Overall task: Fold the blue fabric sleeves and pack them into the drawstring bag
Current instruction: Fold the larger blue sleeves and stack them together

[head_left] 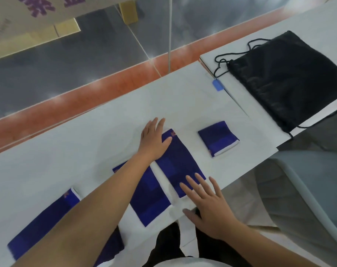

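Pressing sleeve (180, 162): left hand (154, 141), right hand (208, 205)

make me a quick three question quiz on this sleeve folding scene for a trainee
1. True or false: the left hand and the right hand both lie open on the same blue sleeve.
2. Where is the folded sleeve? A: on the table, between the hands and the drawstring bag; B: inside the bag; C: under the left forearm.
3. Fill in: the hand on the blue sleeve's far end is the ___ hand.
Key: 1 true; 2 A; 3 left.
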The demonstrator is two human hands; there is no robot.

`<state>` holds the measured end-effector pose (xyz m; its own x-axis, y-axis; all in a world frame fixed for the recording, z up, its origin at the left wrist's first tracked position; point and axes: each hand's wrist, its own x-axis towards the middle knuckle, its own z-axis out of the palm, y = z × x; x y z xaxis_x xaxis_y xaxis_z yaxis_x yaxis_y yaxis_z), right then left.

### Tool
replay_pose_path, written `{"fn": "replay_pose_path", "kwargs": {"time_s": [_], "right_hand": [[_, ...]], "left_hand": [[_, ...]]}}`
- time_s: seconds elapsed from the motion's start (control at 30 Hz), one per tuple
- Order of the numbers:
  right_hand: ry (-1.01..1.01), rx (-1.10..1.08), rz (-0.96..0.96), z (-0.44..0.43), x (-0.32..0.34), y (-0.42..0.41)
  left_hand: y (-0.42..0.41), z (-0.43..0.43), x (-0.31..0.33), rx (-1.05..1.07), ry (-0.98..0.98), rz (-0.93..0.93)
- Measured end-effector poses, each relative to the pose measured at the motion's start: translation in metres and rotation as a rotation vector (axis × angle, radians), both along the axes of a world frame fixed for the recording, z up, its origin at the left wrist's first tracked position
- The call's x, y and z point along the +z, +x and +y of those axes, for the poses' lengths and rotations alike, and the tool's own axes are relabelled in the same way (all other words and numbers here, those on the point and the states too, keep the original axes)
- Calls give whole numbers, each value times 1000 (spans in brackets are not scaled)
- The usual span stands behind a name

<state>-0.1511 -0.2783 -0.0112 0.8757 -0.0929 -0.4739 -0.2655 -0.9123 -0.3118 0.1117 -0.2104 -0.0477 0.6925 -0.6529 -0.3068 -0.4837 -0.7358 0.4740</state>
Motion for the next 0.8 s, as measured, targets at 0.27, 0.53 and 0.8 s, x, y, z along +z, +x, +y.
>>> {"fn": "replay_pose_path", "kwargs": {"time_s": [0.27, 0.53, 0.8], "right_hand": [[-23, -146, 34, 17, -18, 57], [-73, -168, 16, 17, -24, 67], [4, -129, -33, 7, -15, 69]], "left_hand": [[14, 24, 11, 193, -7, 190], [31, 14, 39, 290, 26, 474], [-37, 24, 74, 140, -193, 419]]}}
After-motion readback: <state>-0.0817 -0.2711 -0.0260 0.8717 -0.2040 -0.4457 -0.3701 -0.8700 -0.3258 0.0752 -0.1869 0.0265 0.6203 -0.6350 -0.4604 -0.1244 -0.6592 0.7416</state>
